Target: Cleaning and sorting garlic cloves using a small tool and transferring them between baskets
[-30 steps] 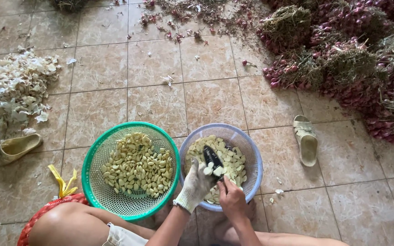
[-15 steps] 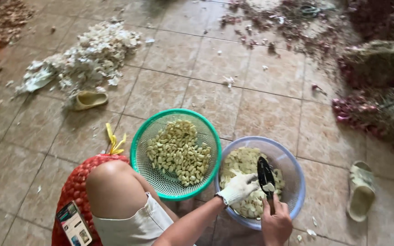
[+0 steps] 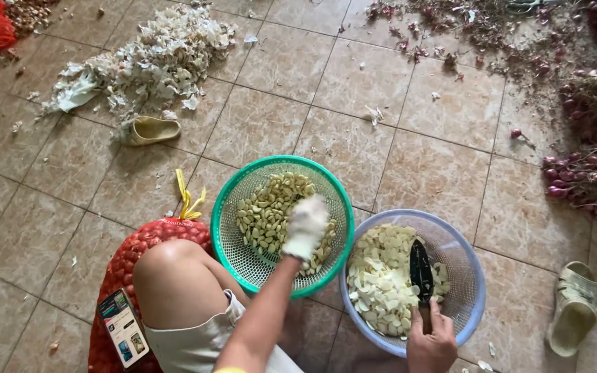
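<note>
My left hand [image 3: 305,226], in a white glove, reaches into the green basket [image 3: 229,207] and rests on the peeled garlic cloves [image 3: 267,207] there; I cannot tell whether it grips any. My right hand [image 3: 431,340] holds a black-bladed knife [image 3: 421,269] by its handle over the pale blue basket [image 3: 471,276], with the blade lying above the cut garlic pieces [image 3: 381,276]. The two baskets stand side by side on the tiled floor, touching.
A red mesh sack [image 3: 133,255] with a phone [image 3: 122,328] on it lies by my left knee. A heap of garlic skins [image 3: 150,62] and a yellow sandal [image 3: 148,130] are upper left. Another sandal [image 3: 571,307] lies right, shallots [image 3: 582,173] beyond it.
My left hand has moved out of the blue basket and across into the green basket. My right hand keeps the knife over the blue basket. The view has swung left.
</note>
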